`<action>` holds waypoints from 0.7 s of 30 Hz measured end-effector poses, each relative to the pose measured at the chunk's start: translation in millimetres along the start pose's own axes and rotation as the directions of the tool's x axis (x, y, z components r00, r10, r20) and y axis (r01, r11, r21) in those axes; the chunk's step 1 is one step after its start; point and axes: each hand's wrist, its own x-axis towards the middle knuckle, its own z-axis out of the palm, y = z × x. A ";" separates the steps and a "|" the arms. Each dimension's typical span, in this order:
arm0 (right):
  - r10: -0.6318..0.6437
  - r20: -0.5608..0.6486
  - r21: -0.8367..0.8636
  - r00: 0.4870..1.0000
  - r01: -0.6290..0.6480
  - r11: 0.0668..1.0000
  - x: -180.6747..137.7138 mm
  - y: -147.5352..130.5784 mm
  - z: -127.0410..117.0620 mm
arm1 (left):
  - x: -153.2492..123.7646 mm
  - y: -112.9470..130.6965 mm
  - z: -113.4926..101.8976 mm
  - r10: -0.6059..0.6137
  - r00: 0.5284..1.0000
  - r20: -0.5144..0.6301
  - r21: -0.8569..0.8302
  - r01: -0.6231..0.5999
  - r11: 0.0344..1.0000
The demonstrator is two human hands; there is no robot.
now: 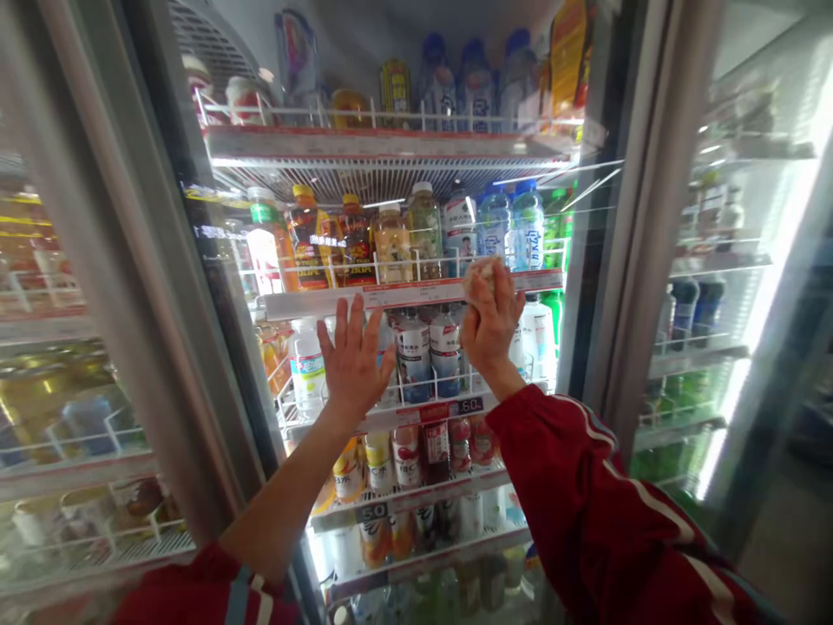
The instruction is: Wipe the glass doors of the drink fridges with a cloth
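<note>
I stand in front of an open drinks fridge (390,156). My left hand (352,358) is open with fingers spread, raised in front of the white-labelled bottles (412,351) on the third shelf down. My right hand (489,314) is closed in a fist around a small pale wad, possibly a cloth (480,269), pressed at the red-and-white price strip (403,295) of the shelf above. Both sleeves are red with white stripes.
Shelves hold several bottles: blue-capped water (526,227) at the right, amber tea bottles (309,239) at the left, small red-labelled bottles (435,451) lower down. The glass door (117,286) swings open on the left. Another fridge compartment (716,286) stands to the right.
</note>
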 end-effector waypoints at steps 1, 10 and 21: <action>0.028 0.006 -0.001 1.000 -0.028 1.000 1.7 -1.9 1.3 | -0.1 0.5 0.0 -0.009 1.000 0.010 -0.011 0.009 1.000; -0.249 0.240 0.100 0.938 0.231 0.968 -13.6 -69.2 0.0 | -2.1 -9.1 -11.4 -0.042 0.998 0.050 -0.001 0.042 0.999; -0.157 0.183 0.140 0.970 0.132 0.981 -19.8 -87.9 9.2 | -22.2 -49.0 -32.5 -0.074 0.997 0.007 0.070 0.073 0.995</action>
